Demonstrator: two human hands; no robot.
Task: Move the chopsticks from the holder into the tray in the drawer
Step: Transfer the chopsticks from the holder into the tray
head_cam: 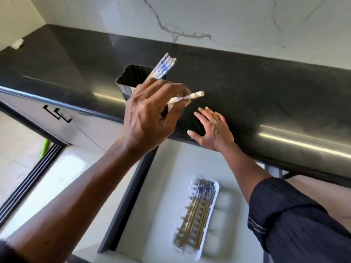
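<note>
I see my left hand [152, 118] raised over the edge of the black countertop [247, 88], its fingers curled shut around a pair of chopsticks [190, 96]. The pair is pale, cream at the blunt ends with a blue-and-white pattern just behind them. Those ends stick out past my fingers, pointing right and slightly away from me; the long axis runs roughly level across the view, and the rest of the sticks is hidden by my hand.

Just behind that hand stands the holder [131, 80], a dark, shiny box with an open top, set on the countertop near its front edge. A bundle of remaining chopsticks [164, 67] leans out of it, same cream and blue pattern, tops pointing up and to the right, away from me.

My right hand [210, 128] is open, fingers spread wide and holding nothing, palm against the front edge of the countertop, near the left hand but apart from it.

Below, the drawer [161, 186] stands open with a pale floor and dark side wall. In it lies a white tray [215, 188] with several chopsticks [197, 207] laid side by side, patterned ends toward the countertop, plain tan tips toward me, slanting a little leftward as they come near.
</note>
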